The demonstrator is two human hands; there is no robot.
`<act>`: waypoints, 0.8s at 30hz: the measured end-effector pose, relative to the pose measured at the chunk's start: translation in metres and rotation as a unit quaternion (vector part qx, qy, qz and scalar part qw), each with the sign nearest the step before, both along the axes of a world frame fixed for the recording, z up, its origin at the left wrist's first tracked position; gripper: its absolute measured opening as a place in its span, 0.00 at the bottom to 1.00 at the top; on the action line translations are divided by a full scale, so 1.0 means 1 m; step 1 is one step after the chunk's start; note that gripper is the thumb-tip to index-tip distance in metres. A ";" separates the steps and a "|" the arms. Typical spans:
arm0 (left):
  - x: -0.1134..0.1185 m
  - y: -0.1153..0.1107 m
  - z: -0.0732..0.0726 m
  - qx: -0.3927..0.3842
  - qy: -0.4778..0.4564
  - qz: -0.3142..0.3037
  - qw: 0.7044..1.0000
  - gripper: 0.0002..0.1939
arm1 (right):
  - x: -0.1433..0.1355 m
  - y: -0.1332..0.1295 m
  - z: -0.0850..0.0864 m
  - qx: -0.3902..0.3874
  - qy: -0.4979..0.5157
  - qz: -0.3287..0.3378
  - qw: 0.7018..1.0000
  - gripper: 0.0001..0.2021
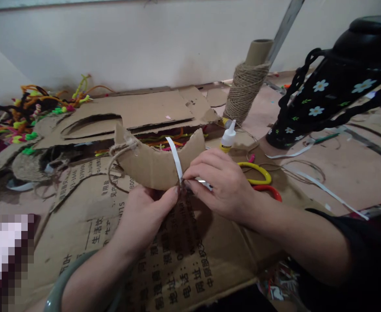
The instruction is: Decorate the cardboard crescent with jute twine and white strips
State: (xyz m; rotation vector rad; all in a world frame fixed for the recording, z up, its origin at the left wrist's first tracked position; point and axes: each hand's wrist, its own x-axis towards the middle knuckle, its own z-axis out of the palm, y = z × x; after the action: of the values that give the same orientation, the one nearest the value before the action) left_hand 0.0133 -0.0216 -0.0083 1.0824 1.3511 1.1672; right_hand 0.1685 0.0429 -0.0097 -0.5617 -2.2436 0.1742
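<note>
A curved cardboard piece [144, 167] with pointed ends is held up over a printed cardboard sheet [125, 268]. Twine [122, 149] is wrapped round its left end. A white strip [174, 157] crosses the piece right of its middle. My left hand [148, 216] grips the lower edge, thumb beside the strip's lower end. My right hand [218, 182] is closed in a pinch at that same spot, with finger and thumb on the strip where it meets the edge.
Behind stand a twine roll [247, 93], a glue bottle [228, 138] and a black flowered bottle [323, 86]. Scissors [258, 174] lie right of my right hand. Colourful pipe cleaners [30, 108] are heaped at the left, near cut cardboard [151, 106].
</note>
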 end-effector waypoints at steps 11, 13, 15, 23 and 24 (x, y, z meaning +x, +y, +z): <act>0.008 -0.002 0.011 0.033 0.133 0.040 0.990 0.08 | 0.001 0.000 0.002 -0.026 -0.031 -0.023 0.999 0.09; 0.008 -0.003 0.011 0.040 0.146 0.050 0.987 0.07 | 0.000 -0.001 0.002 -0.026 -0.027 -0.019 0.999 0.09; 0.008 -0.003 0.010 0.041 0.162 0.057 0.984 0.07 | 0.000 -0.001 0.001 -0.026 -0.023 -0.014 0.999 0.08; 0.008 -0.002 0.007 0.044 0.195 0.045 0.979 0.07 | 0.000 0.000 0.001 -0.045 -0.032 -0.029 0.998 0.07; 0.008 -0.002 0.007 0.042 0.197 0.048 0.978 0.07 | 0.000 0.000 0.001 -0.047 -0.033 -0.031 0.998 0.07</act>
State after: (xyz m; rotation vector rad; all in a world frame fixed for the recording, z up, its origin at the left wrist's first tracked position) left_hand 0.0211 -0.0239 -0.0016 1.3745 1.6851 1.1256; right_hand 0.1686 0.0428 -0.0084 -0.6954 -2.2873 0.2326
